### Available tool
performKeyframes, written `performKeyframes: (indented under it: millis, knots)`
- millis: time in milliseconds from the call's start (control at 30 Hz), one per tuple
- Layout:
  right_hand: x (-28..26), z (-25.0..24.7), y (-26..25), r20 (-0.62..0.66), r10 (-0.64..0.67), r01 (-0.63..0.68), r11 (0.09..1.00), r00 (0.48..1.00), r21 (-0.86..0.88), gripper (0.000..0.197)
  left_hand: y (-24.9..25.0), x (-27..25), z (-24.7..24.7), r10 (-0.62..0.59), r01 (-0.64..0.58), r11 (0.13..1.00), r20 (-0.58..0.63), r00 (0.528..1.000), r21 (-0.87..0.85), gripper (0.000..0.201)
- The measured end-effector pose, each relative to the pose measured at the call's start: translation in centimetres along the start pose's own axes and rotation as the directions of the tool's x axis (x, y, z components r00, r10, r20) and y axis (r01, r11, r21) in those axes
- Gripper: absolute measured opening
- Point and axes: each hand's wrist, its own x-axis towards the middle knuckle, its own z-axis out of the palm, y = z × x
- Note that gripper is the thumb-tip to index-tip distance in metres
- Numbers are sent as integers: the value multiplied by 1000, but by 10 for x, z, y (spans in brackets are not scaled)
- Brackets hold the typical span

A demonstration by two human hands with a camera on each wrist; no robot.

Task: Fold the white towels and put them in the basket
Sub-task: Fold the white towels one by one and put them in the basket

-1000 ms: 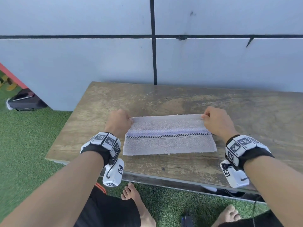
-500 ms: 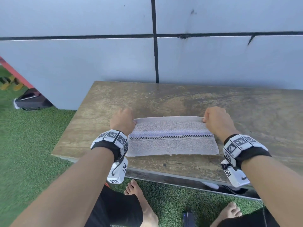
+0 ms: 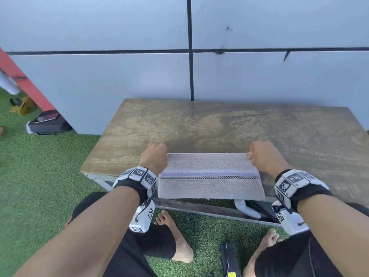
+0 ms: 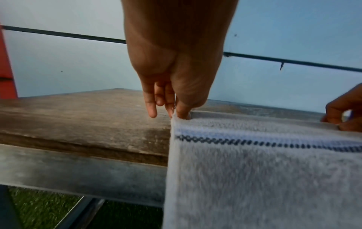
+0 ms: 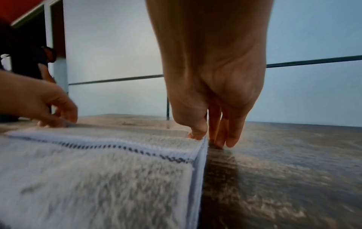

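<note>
Towel (image 3: 209, 176), one, folded on one table (image 3: 219, 124); left hand (image 3: 153, 156) and right hand (image 3: 263, 156) each pinch a far corner.

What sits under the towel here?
The wooden table lies under the towel; its near edge overhangs the table's front. Whatever the cloth covers on the tabletop cannot be seen.

Weathered wooden tabletop (image 3: 219, 126) against a pale panelled wall (image 3: 119, 76), green artificial turf (image 3: 40, 176) below, dark bag (image 3: 48, 122) beside a red post (image 3: 24, 82) at left
</note>
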Motion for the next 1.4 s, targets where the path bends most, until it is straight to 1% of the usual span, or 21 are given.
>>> performKeyframes:
  millis: [33, 100, 167, 233, 267, 333, 400, 433, 467, 500, 567, 600, 633, 667, 733, 800, 933, 1000, 1167, 1300, 1400]
  knots:
    - [-2, -7, 1, -15, 9, -8, 999, 1000, 36, 14, 0, -1, -7, 16, -16, 1000, 5, 1000, -8, 13]
    - [-4, -26, 3, -77, 7, -3, 998, 997, 60, 15, -1, 1, -25, 59, -59, 998, -35, 998, -7, 17]
    - [-6, -49, 3, -165, -8, 22, 997, 986, 79, 14, 1, 4, -47, 95, -98, 995, -116, 989, -19, 18]
    - [-7, -70, 6, -301, -47, 91, 987, 952, 135, 11, 3, 6, -68, 117, -133, 990, -239, 964, -52, 18]
    - [-8, -79, 7, -387, -62, 138, 976, 920, 171, 10, 3, 6, -77, 132, -164, 984, -314, 940, -75, 17]
    - [-14, -88, 8, -527, -80, 232, 945, 846, 229, 7, 0, 3, -86, 180, -264, 957, -466, 866, -120, 15]
    - [-23, -85, 11, -567, -107, 292, 924, 817, 246, 3, -7, -5, -83, 241, -365, 924, -569, 786, -112, 14]
    - [-27, -79, 13, -558, -126, 304, 923, 820, 238, 5, -12, -10, -76, 260, -380, 920, -581, 771, -93, 14]
    - [-31, -72, 15, -529, -139, 296, 928, 837, 226, 8, -17, -15, -67, 262, -368, 926, -561, 786, -84, 14]
    - [-34, -62, 18, -477, -150, 281, 935, 866, 218, 10, -22, -21, -56, 249, -334, 939, -503, 828, -86, 14]
    - [-37, -39, 25, -273, -167, 217, 963, 947, 161, 7, -29, -33, -33, 210, -245, 966, -298, 931, -86, 19]
    - [-37, -28, 29, -154, -161, 182, 974, 975, 134, 6, -31, -38, -22, 192, -211, 974, -191, 963, -85, 24]
    - [-36, -17, 33, -64, -139, 146, 981, 988, 131, 8, -31, -42, -14, 171, -182, 979, -112, 979, -91, 29]
    - [-37, -9, 35, -22, -104, 106, 983, 994, 150, 9, -31, -44, -6, 144, -151, 983, -71, 987, -104, 32]
    - [-38, 2, 35, -39, -23, 31, 969, 999, 245, 6, -28, -44, 4, 54, -61, 986, -46, 997, -156, 31]
    - [-36, 9, 30, -65, 63, -40, 948, 996, 315, 13, -21, -40, 11, -53, 51, 981, -2, 999, -184, 29]
    - [-28, 21, 23, -45, 153, -134, 948, 987, 289, 27, -7, -31, 22, -174, 176, 976, 25, 984, -130, 44]
    - [-23, 26, 24, -48, 193, -172, 943, 980, 284, 34, -2, -28, 25, -217, 217, 966, 18, 976, -140, 43]
    - [-20, 20, 27, -39, 194, -176, 945, 980, 276, 32, -2, -28, 22, -247, 234, 956, -55, 967, -179, 38]
    - [-22, 7, 31, -44, 169, -149, 945, 985, 289, 24, -5, -30, 18, -228, 197, 950, -107, 968, -242, 45]
    - [-23, 4, 31, 15, 168, -166, 947, 986, 275, 16, -5, -30, 18, -231, 193, 941, -112, 966, -277, 44]
